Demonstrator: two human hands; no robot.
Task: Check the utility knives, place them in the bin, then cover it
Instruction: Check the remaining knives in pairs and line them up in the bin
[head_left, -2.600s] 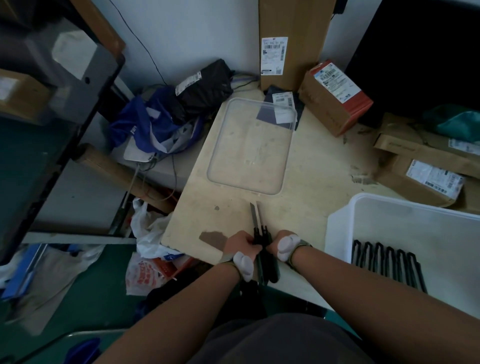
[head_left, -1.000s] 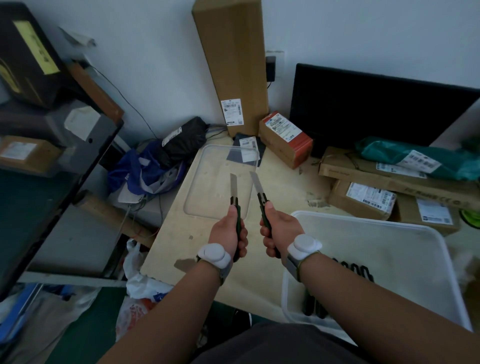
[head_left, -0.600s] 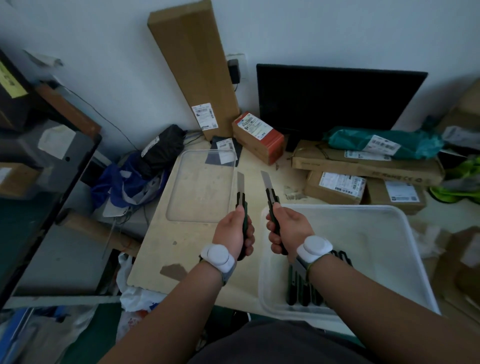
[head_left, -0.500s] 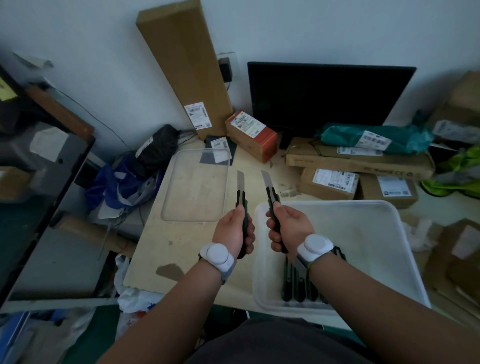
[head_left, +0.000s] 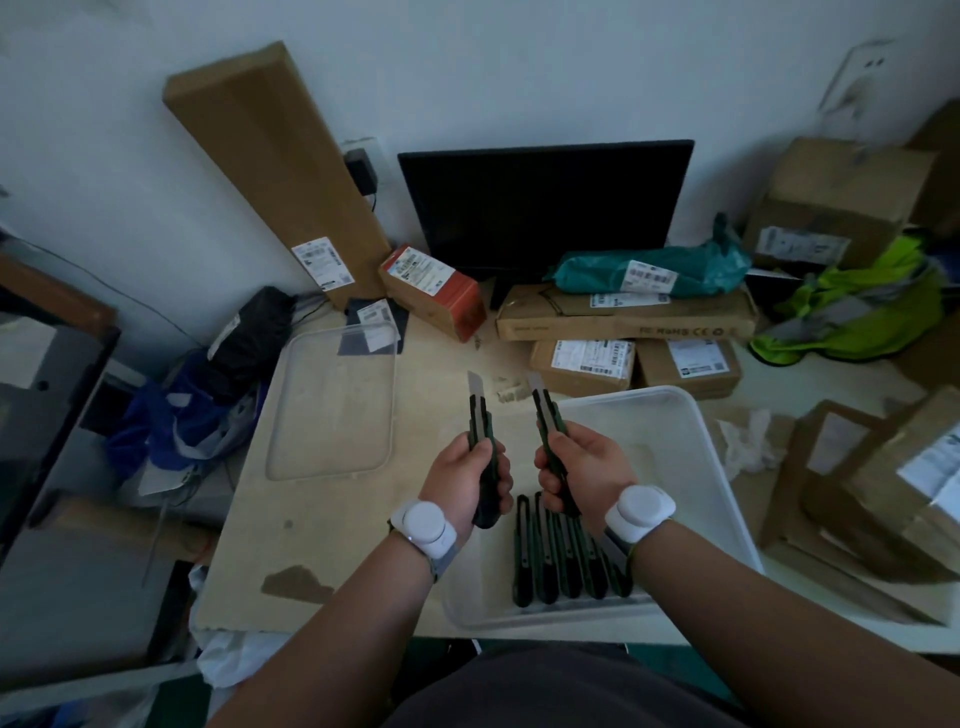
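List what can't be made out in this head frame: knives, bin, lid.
- Knives in the bin: exact count unclear; right hand and wrist cover the row.
- Left hand hides its knife handle and slider.
- Bin near-right rim: behind the right forearm.
- Parcel labels: too small to read.
- Lid: latches indistinct in dim light.

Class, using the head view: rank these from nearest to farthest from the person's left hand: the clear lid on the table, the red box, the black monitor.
1. The clear lid, flat on the table just left of the left hand.
2. The red box, beyond the lid's far corner.
3. The black monitor, at the back against the wall.
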